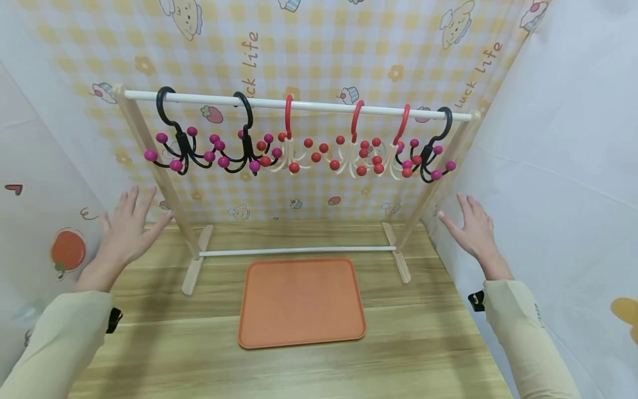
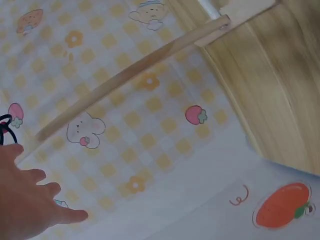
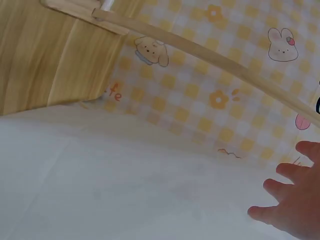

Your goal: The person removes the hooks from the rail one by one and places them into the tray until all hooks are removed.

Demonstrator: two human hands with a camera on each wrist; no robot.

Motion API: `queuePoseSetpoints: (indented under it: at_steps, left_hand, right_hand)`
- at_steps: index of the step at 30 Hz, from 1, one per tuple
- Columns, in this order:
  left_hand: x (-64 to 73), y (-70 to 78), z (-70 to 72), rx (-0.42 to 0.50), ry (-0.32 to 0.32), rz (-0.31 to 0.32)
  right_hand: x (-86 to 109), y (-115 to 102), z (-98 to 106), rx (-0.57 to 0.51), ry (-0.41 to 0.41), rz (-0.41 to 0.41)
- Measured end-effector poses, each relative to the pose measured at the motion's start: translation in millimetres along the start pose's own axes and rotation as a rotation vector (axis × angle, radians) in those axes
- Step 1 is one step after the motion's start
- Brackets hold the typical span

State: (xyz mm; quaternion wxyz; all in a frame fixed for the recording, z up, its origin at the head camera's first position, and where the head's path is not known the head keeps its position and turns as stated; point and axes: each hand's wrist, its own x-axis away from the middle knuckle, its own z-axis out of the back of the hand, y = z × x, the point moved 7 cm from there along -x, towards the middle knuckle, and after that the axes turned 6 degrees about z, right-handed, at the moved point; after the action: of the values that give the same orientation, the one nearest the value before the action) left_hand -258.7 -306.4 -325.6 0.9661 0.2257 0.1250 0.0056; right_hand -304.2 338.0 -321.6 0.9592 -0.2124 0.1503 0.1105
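The table (image 1: pixel 418 338) has its right edge slanting to lower right. 1 rack (image 1: pixel 319 105) spans the centre; 1 orange tray (image 1: pixel 302 303) lies lower middle, table room either side. Left hand (image 1: pixel 127 227), mid-left, and right hand (image 1: pixel 473 229), mid-right, are spread. Across the upper frame hang 3 black hangers (image 1: pixel 182 145), 3 red-hooked hangers (image 1: pixel 288 119).

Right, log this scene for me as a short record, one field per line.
Rack: wooden stand with a white top rail and a lower white bar
Hung on top rail: three black hangers, three red-and-cream hangers
Order, picture left to right: black, black, red, red, red, black
Tray: orange, flat on the wood-grain table
Left hand: fingers spread, near the left post, holding nothing
Right hand: fingers spread, near the right post, holding nothing
Backdrop: yellow-and-white checked cloth
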Motion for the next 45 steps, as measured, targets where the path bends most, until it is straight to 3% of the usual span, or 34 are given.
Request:
queuePoseSetpoints:
  at_steps: [4,6,8,11,13,17,20,24,31,32,37,45]
  left_hand:
    - [-1.1,8.5,20.7,0.251,0.166,-0.015]
    - [-1.6,12.0,30.3,0.371,0.228,0.010]
    - [-2.8,14.7,37.5,0.456,0.256,0.059]
    - [-6.4,19.6,45.6,0.518,0.263,0.146]
    - [-10.0,24.9,50.6,0.549,0.261,0.175]
    - [-19.5,38.0,58.9,0.607,0.256,0.184]
    - [-27.1,46.5,63.5,0.621,0.258,0.196]
    - [-35.0,55.3,70.4,0.623,0.288,0.214]
    - [-50.0,68.4,80.5,0.643,0.290,0.204]
    - [-51.9,70.0,81.9,0.644,0.291,0.200]
    - [-59.3,78.7,87.8,0.653,0.299,0.196]
    - [-66.5,88.6,90.3,0.656,0.317,0.233]
  right_hand:
    - [-3.8,3.4,8.5,-0.175,0.145,-0.016]
    - [-8.8,21.9,5.3,-0.310,0.221,-0.054]
    - [-15.6,48.7,-2.5,-0.406,0.282,-0.104]
    - [-24.9,77.4,-15.0,-0.543,0.307,-0.184]
    - [-25.5,69.0,-13.9,-0.565,0.290,-0.230]
    - [-20.3,25.3,-3.5,-0.608,0.228,-0.299]
    - [-19.1,9.7,-3.8,-0.671,0.215,-0.349]
    - [-23.1,6.1,-10.8,-0.733,0.215,-0.378]
    - [-36.5,18.0,-22.8,-0.772,0.193,-0.390]
    - [-42.0,28.4,-27.8,-0.823,0.203,-0.367]
    - [-51.3,32.0,-31.1,-0.837,0.230,-0.385]
    - [-48.9,7.8,-23.4,-0.759,0.223,-0.515]
